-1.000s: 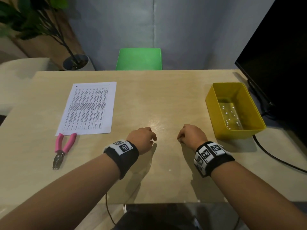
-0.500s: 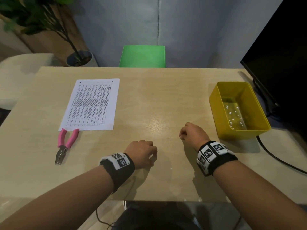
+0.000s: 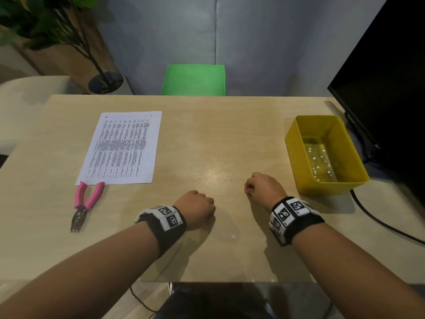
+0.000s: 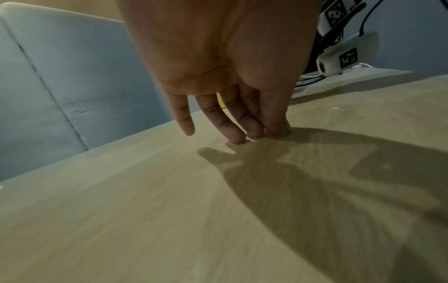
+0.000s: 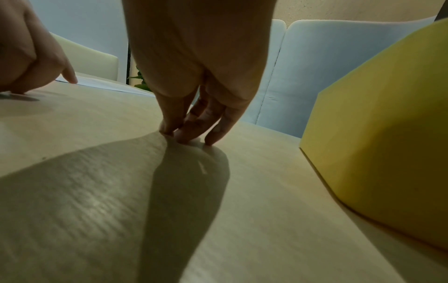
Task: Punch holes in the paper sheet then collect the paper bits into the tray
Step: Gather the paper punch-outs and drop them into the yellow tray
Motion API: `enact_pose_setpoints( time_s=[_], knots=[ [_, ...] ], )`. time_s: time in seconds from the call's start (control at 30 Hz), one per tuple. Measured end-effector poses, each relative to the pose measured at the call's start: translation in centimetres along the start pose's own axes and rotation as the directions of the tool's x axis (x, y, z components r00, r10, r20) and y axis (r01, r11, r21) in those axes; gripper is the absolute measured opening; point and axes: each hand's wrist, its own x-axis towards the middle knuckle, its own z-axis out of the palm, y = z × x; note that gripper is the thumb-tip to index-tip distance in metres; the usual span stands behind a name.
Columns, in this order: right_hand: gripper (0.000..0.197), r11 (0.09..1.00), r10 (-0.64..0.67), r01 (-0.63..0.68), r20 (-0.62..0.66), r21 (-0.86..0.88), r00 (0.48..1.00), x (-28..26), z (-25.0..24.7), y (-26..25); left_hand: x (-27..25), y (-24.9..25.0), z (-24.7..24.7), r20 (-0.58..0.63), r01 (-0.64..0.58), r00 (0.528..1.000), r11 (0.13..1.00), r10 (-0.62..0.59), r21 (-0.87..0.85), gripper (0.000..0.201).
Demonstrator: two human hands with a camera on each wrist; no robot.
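A printed paper sheet [image 3: 122,148] lies flat at the table's left, with a pink-handled hole punch [image 3: 86,203] just below its near edge. At the right stands a yellow tray [image 3: 291,148] with several white paper bits [image 3: 320,162] on its floor. My left hand [image 3: 197,208] and right hand [image 3: 262,187] rest on the bare tabletop between them, apart from all of these. In the left wrist view the left hand [image 4: 242,134] has loose fingertips on the wood and holds nothing. The right hand [image 5: 189,134] rests the same way, with the tray [image 5: 378,134] close on its right.
A black monitor [image 3: 386,88] stands right of the tray, and its cable [image 3: 379,222] runs across the table's right corner. A green chair [image 3: 194,80] and a potted plant [image 3: 105,82] are beyond the far edge. The table's near edge is just behind my wrists.
My left hand has drawn back a little toward the near edge. The right hand has stayed in place, and the paper, punch and tray have not moved.
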Motion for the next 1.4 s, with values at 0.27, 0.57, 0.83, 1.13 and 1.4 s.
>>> enact_pose_setpoints(
  time_s=[0.27, 0.57, 0.83, 1.13, 1.4],
  knots=[
    [0.016, 0.999, 0.026, -0.022, 0.121, -0.035, 0.992, 0.5, -0.4, -0.4, 1.9, -0.6, -1.5, -0.059, 0.057, 0.996, 0.988, -0.066, -0.142, 0.024],
    [0.022, 0.982, 0.131, -0.149, 0.147, 0.117, 0.98, 0.4, -2.5, 0.1, 4.8, -1.2, -6.2, -0.262, 0.106, 0.947, 0.949, -0.188, -0.298, 0.019],
    [0.02, 0.998, -0.036, 0.029, 0.133, 0.052, 0.99, -0.2, -2.5, 0.7, 6.2, -1.3, -8.1, -0.296, 0.113, 0.934, 0.951, -0.201, -0.287, 0.02],
    [0.017, 0.993, -0.08, 0.089, 0.114, -0.074, 0.99, 1.5, -1.8, 0.5, 6.7, -1.6, -7.0, -0.264, 0.142, 0.938, 0.945, -0.223, -0.296, 0.019],
    [0.017, 0.983, -0.161, 0.168, 0.09, -0.073, 0.983, 1.9, -1.0, 0.9, 7.0, -1.7, -6.5, -0.268, 0.134, 0.937, 0.941, -0.222, -0.312, 0.017]
  ],
)
